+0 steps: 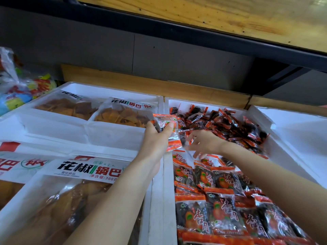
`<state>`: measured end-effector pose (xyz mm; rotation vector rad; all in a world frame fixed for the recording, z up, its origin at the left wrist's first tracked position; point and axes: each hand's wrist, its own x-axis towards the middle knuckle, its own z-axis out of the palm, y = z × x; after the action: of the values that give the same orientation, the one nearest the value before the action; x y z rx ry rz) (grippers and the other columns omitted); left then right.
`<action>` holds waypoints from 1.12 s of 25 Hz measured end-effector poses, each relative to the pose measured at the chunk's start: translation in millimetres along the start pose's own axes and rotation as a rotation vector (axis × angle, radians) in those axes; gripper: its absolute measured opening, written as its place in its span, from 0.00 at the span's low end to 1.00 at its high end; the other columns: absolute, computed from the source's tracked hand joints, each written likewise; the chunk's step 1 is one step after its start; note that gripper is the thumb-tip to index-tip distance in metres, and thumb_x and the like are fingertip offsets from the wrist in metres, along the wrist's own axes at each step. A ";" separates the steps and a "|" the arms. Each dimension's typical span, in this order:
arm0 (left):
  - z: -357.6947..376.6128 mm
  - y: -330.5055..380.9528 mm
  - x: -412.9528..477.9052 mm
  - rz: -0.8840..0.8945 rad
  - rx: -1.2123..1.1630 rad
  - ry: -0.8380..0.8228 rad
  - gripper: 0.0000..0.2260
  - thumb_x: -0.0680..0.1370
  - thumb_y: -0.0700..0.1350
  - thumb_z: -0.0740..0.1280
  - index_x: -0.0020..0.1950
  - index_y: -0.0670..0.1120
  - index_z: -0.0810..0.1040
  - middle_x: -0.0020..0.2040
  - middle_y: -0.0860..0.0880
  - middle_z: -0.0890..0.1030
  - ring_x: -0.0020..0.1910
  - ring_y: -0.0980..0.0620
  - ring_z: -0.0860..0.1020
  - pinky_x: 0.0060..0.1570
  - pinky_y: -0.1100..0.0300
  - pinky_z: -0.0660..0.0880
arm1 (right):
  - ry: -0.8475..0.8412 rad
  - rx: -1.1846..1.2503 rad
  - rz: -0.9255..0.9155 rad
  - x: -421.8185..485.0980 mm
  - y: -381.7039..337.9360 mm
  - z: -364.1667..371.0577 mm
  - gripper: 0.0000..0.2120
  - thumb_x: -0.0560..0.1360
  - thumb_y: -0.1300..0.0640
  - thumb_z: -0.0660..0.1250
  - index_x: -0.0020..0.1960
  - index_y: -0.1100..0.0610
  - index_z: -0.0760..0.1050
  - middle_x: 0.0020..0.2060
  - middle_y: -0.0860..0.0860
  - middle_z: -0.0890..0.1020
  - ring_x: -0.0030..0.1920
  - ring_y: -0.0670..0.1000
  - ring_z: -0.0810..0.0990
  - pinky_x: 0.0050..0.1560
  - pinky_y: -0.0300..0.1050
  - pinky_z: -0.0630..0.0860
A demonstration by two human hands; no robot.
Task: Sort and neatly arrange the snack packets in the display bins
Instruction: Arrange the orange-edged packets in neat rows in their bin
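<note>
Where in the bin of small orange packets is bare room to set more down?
A bare white strip of the foam bin lies beside the right hand, between the loose heap and the neat rows. Elsewhere it is crowded.

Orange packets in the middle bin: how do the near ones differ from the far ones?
The near packets lie flat in overlapping rows, labels up; the far packets are a jumbled heap at mixed angles. The near packets fill their end; the far packets leave white bin floor bare. Same orange-and-black wrapper.
</note>
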<state>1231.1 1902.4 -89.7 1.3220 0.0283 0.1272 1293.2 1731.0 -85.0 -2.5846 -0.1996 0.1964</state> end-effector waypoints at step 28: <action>0.5 -1.1 -3.3 -0.020 0.032 -0.016 0.16 0.79 0.49 0.66 0.65 0.48 0.70 0.60 0.49 0.79 0.57 0.49 0.79 0.59 0.48 0.76 | 0.099 0.160 0.139 15.0 19.6 4.4 0.14 0.76 0.54 0.67 0.50 0.66 0.73 0.48 0.59 0.78 0.43 0.52 0.79 0.54 0.50 0.78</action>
<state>1228.0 1901.3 -90.8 1.3539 0.0300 0.0997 1309.0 1719.3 -100.5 -2.4421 0.0316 0.1285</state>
